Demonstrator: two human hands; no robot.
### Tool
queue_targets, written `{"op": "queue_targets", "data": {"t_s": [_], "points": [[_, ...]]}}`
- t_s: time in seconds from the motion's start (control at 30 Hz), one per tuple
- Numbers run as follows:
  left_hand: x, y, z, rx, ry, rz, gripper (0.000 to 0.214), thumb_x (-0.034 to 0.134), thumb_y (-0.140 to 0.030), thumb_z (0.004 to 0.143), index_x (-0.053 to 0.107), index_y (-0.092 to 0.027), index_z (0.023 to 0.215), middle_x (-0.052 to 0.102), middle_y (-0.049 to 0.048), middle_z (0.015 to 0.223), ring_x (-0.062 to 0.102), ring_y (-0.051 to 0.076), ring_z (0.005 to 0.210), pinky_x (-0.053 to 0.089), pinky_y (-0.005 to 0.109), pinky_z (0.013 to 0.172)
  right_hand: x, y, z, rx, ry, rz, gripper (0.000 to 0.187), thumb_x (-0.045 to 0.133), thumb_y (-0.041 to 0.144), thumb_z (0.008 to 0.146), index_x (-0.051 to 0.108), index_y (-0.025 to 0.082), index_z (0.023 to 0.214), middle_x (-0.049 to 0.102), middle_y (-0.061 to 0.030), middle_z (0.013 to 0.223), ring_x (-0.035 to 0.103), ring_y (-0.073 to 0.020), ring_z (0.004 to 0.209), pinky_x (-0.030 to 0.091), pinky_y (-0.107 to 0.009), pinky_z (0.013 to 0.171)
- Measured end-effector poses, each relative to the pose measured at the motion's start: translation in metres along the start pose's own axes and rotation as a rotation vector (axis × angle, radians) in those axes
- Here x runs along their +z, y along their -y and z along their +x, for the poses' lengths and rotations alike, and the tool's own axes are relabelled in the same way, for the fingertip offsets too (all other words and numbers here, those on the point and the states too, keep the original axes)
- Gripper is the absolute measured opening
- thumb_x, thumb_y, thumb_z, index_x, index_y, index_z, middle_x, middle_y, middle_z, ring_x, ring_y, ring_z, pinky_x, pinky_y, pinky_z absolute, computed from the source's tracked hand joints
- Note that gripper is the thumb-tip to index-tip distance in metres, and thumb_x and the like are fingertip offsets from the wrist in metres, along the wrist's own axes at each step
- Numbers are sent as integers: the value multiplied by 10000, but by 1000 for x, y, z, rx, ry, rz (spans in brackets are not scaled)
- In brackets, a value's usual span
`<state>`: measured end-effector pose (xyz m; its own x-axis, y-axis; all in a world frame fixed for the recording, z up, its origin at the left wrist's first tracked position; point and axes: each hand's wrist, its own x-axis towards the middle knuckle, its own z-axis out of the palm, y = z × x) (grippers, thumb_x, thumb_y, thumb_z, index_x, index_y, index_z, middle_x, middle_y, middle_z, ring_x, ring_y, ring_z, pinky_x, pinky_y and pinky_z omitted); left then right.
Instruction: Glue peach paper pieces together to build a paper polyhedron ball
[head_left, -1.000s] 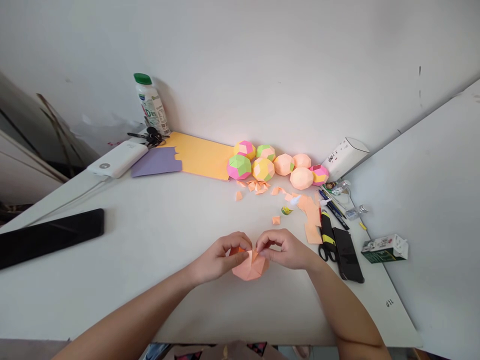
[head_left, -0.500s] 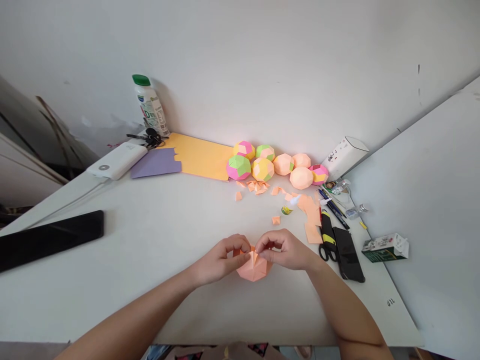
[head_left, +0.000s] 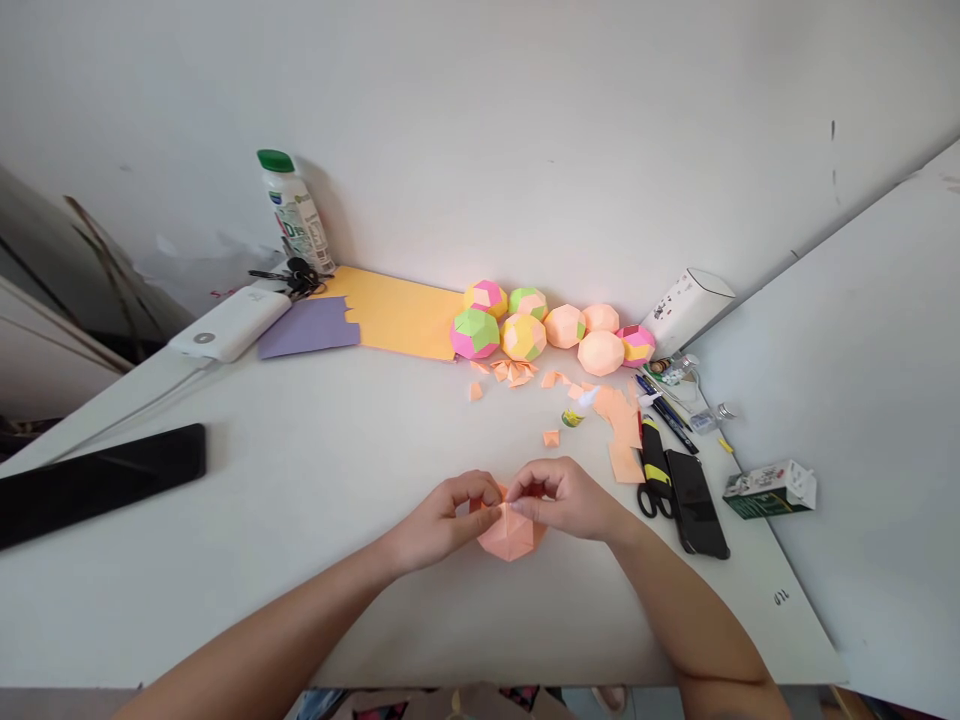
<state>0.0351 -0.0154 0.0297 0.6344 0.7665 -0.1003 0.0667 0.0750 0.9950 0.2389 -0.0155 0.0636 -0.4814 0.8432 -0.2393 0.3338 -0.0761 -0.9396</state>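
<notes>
A peach-coloured faceted paper ball [head_left: 511,540] rests on the white table near its front edge. My left hand [head_left: 456,512] pinches its upper left edge between thumb and fingers. From the other side my right hand [head_left: 564,500] pinches the top of the ball, its fingertips close to those of the left. The fingers cover part of the ball's top. Beyond the hands lies a small folded peach paper piece [head_left: 551,438]. Several finished-looking paper balls [head_left: 523,337] in peach, yellow, green and pink stand in a cluster by the wall.
Right of the hands are peach paper sheets [head_left: 624,430], a glue bottle [head_left: 576,415], scissors [head_left: 655,498], a yellow-black cutter [head_left: 655,450], a phone [head_left: 697,503] and a carton [head_left: 772,490]. Leftward lie a long black device [head_left: 105,480], a white power bank [head_left: 232,325] and purple paper [head_left: 307,328].
The fingertips of my right hand have shifted slightly left, closer to my left hand, at the top of the paper ball. Both hands keep their pinch.
</notes>
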Motion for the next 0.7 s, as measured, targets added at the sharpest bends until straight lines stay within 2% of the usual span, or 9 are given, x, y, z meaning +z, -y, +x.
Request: {"op": "queue_targets", "data": {"t_s": [0.33,0.7], "points": [[-2,4,1,20,35,-101,215,575,-351,829,607,-167,724,527,23,839,466,142,741,391,280,692,-2,2,1,19,14,31,100,667,262,792,658,168,825,639,-15,804,582,-127,739,455,-244,655],[0,7,3,-8,20,-126,292,624,-411,801,592,-160,656,554,22,812,477,136,723,396,275,670,2,1,1,-19,-15,7,136,679,297,786,666,163,808,620,-11,753,548,-120,682,433,-244,615]]}}
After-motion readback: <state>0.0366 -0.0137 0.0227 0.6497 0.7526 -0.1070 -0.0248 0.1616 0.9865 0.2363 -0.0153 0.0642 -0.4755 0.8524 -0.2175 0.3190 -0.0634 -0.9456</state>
